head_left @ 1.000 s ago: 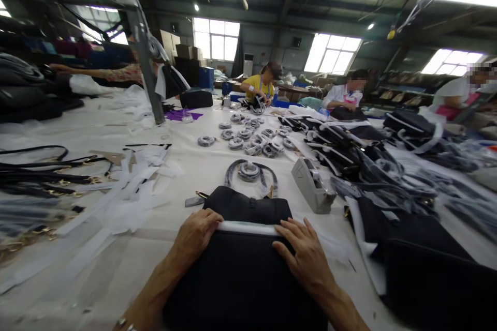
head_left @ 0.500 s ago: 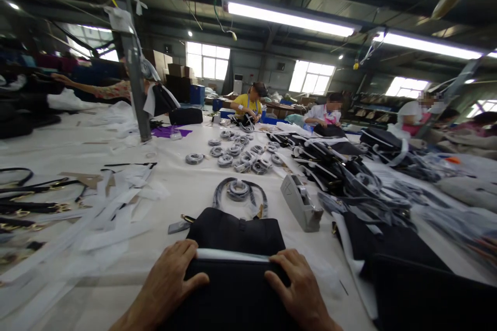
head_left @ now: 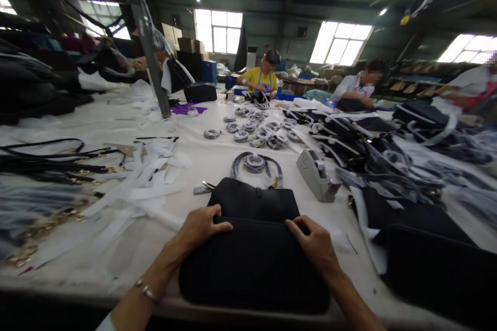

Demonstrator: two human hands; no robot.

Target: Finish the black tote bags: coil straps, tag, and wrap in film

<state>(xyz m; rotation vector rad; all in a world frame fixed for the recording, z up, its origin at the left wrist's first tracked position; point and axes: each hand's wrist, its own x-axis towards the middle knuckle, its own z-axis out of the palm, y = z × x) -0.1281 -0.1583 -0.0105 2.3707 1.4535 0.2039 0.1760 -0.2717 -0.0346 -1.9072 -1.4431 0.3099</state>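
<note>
A black handbag (head_left: 254,264) lies at the near side of the table, its flap (head_left: 252,199) spread away from me. My left hand (head_left: 202,227) grips the left end of the bag's top edge, thumb on the near face. At the right end of that edge, my right hand (head_left: 312,240) pinches the bag between thumb and fingers. Just beyond the flap sit a plastic-wrapped handle (head_left: 236,164) and a wrapped coiled strap (head_left: 254,163). A grey tape dispenser (head_left: 317,176) stands to the right of them.
Several wrapped strap coils (head_left: 260,137) lie farther back. Black straps (head_left: 58,160) and white paper strips (head_left: 143,181) cover the left side. Black bags (head_left: 349,134) are heaped at right, with another black piece (head_left: 435,269) nearby. A metal post (head_left: 149,57) rises at left. Co-workers (head_left: 260,80) sit across the table.
The white strip showing along the bag's opening is now out of sight. My right hand has gone from lying over the edge to pinching it. The camera view has tilted down.
</note>
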